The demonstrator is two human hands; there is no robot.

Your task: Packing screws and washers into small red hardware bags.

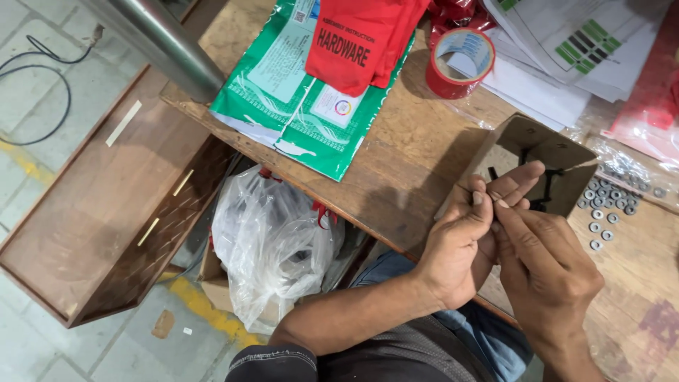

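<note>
While both meet over the cardboard box, left hand pinching small black screw, right hand fingertips touching it, washers nearby.

You've only got the one view here, the cam on your head, tilted steeply down and slightly forward over the near edge of the bench. It sits close: the bench fills the upper right, the floor falls away left of it, and your own lap shows just below its edge.
</note>
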